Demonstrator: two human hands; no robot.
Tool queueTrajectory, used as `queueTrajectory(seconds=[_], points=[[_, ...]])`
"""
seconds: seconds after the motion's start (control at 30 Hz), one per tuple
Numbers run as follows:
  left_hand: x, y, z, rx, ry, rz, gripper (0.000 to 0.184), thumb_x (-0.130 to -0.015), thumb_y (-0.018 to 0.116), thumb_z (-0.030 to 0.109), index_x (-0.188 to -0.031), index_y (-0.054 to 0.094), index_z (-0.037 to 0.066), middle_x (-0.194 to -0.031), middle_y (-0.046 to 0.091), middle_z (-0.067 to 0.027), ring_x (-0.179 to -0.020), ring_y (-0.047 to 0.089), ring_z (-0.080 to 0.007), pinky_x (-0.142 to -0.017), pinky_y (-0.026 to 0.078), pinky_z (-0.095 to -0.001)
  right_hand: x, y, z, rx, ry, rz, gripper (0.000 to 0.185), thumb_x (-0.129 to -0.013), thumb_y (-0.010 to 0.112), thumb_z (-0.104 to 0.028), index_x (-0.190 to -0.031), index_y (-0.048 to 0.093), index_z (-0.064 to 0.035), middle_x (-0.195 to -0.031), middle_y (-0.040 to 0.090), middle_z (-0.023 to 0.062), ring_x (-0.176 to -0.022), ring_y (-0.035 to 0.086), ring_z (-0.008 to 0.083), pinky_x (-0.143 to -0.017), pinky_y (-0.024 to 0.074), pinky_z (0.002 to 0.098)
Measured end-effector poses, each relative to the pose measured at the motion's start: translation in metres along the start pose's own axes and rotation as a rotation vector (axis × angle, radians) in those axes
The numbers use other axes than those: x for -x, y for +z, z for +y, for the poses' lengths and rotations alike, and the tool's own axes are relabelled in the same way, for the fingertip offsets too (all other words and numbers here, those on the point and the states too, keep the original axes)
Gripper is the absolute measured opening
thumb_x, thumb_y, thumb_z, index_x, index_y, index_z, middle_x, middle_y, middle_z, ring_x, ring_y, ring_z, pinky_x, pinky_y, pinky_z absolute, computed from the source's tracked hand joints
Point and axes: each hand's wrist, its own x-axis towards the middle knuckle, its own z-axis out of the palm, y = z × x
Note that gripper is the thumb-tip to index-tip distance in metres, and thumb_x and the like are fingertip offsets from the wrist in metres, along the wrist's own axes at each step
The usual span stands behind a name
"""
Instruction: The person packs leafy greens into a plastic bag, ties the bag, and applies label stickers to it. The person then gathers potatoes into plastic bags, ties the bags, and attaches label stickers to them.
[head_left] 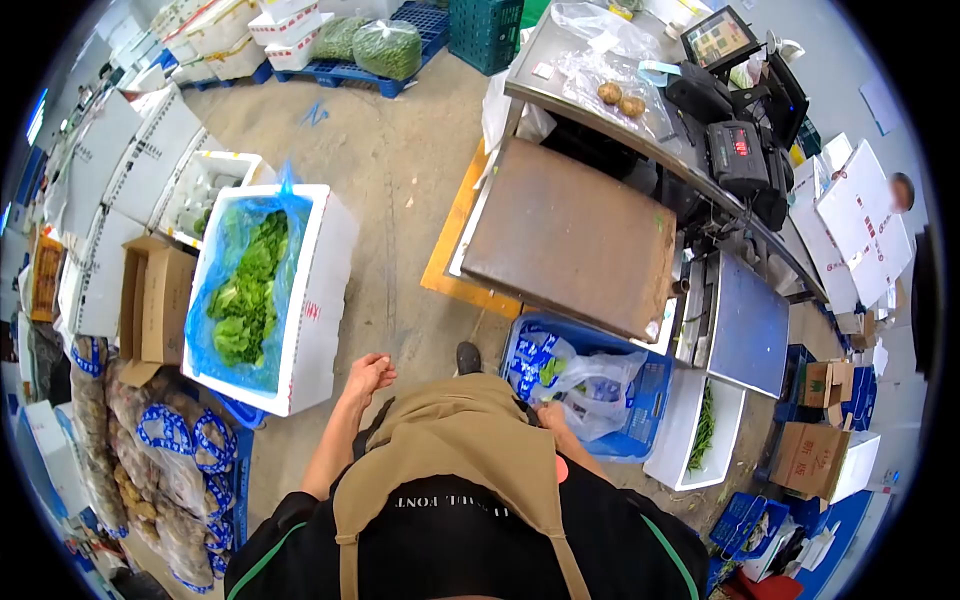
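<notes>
My left hand (pixel 371 374) is raised over the floor, right of a white foam box (pixel 322 300) that holds leafy greens (pixel 245 290) in a blue plastic bag. Its fingers are curled in, and I cannot make out anything in them. By my right hip, my right hand (pixel 549 412) is closed at the edge of a clear plastic bag (pixel 600 385); whether it grips the bag is too small to tell. That bag lies in a blue crate (pixel 655 400) with blue-printed packages.
A brown-topped platform (pixel 570 240) stands ahead, beside a metal counter (pixel 545 85) with two potatoes (pixel 620 100) and a scale (pixel 737 155). Right of the crate is a foam box (pixel 665 465) of green vegetables. Bagged produce (pixel 165 480) and a cardboard box (pixel 165 305) are at left.
</notes>
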Motion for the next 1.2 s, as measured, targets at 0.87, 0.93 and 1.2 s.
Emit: queueTrajectory(seconds=[0.87, 0.93, 1.2], points=[[-0.662, 0.351, 0.508, -0.864, 0.845, -0.037, 0.098, -0.060, 0.082, 0.036, -0.140, 0.029, 0.016, -0.137, 0.038, -0.0147, -0.121, 0.042, -0.0326, -0.092, 0.039, -0.0535, -0.101, -0.006, -0.295, -0.249, 0.440, 0.247, 0.034, -0.086, 0.060, -0.029, -0.086, 0.063, 0.0053, -0.067, 0.062, 0.0086, -0.059, 0.057, 0.0140, -0.054, 0.0449, 0.0298], [-0.685, 0.375, 0.520, -0.834, 0.874, -0.128, 0.093, -0.063, 0.080, 0.034, -0.140, 0.030, 0.016, -0.138, 0.038, -0.0117, -0.121, 0.043, -0.0322, -0.092, 0.039, -0.0532, -0.102, 0.008, -0.305, -0.271, 0.441, 0.267, 0.034, -0.086, 0.060, -0.028, -0.087, 0.063, 0.0052, -0.067, 0.063, 0.0085, -0.060, 0.058, 0.0138, -0.055, 0.0451, 0.0295], [-0.705, 0.422, 0.473, -0.298, 0.586, -0.449, 0.041, -0.083, 0.060, 0.019, -0.121, 0.057, 0.003, -0.123, 0.057, -0.0120, -0.112, 0.054, -0.0261, -0.095, 0.041, -0.0318, -0.097, 0.058, -0.338, -0.430, 0.366, 0.221, 0.030, -0.088, 0.059, -0.026, -0.092, 0.063, 0.0039, -0.070, 0.063, 0.0075, -0.066, 0.058, 0.0128, -0.061, 0.0460, 0.0276]])
